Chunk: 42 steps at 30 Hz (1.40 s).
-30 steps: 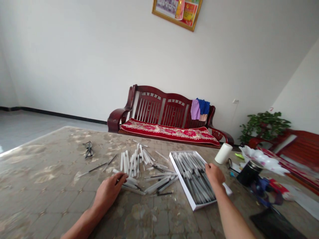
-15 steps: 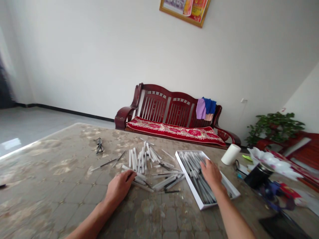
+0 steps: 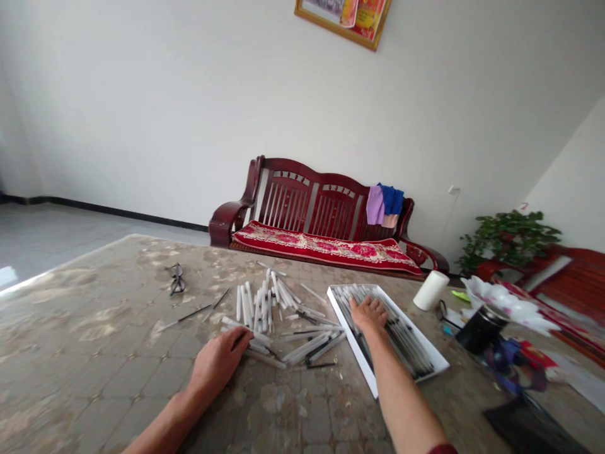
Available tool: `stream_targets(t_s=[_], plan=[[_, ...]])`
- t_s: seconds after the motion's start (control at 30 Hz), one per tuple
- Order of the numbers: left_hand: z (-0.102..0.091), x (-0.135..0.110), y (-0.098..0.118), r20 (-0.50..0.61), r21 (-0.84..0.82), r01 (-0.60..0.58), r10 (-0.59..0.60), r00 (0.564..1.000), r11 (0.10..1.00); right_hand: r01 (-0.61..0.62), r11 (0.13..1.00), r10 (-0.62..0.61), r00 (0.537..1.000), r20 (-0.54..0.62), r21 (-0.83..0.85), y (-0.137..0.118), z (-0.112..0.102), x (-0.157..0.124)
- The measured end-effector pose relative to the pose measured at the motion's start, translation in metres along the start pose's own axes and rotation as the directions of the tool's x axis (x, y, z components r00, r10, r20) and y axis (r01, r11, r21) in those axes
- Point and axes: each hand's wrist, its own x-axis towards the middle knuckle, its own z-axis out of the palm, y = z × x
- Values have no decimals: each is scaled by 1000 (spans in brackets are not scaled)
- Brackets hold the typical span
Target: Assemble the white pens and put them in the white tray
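My right hand (image 3: 370, 313) lies palm down with its fingers spread across the rows of slim pens (image 3: 409, 347) in a shallow white box (image 3: 366, 372). These pens look grey and translucent with dark parts, and my hand and forearm cover some of them. My left hand (image 3: 221, 357) rests on the table at the near left edge of a loose pile of white pens (image 3: 259, 302). Its fingers are curled against the closest ones; what they hold, if anything, is hidden. More white and black pens (image 3: 314, 347) lie between the pile and the box.
Glasses (image 3: 177, 279) and a few thin black sticks (image 3: 195, 313) lie on the patterned table (image 3: 142, 372). Right of the box are a white roll (image 3: 431, 290), a black cup (image 3: 483, 328), a white petal-shaped dish (image 3: 505, 302) and dark clutter. A red wooden bench (image 3: 312, 202) stands behind.
My right hand has moved left across the pens in the box, and its fingers now spread flatter. My left hand stays by the pile. The whole view has shifted slightly.
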Motion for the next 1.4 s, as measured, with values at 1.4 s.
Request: stream_targets(t_s=[1.4], plan=[[3,-2,2,-21,-74,-37,35,999,997,497,862,-474,861,-185,101,64,-21,-27]])
